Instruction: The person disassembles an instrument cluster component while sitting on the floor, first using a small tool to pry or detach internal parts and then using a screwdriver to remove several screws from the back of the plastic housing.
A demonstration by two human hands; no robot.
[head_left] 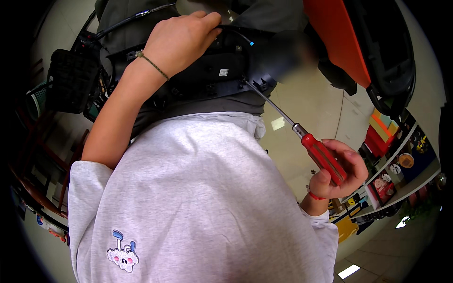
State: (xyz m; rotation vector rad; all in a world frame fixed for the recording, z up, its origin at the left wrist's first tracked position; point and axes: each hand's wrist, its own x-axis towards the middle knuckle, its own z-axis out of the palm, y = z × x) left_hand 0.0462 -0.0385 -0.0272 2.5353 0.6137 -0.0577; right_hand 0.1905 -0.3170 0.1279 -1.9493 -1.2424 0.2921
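Observation:
My right hand is closed around the red handle of a screwdriver. Its long metal shaft slants up and left, and the tip meets the near right edge of a black plastic panel across my lap. A small white label sits on the panel. Over the panel's far side, my left hand is closed, its fingertips curled; what they grip is hidden. Just right of those fingers, a thin black cable with a light blue end sticks out.
At the upper left are a black cable with a metal end and a black boxy part. A large orange and black body panel stands at the upper right. Shelves with assorted goods line the right side, above a tiled floor.

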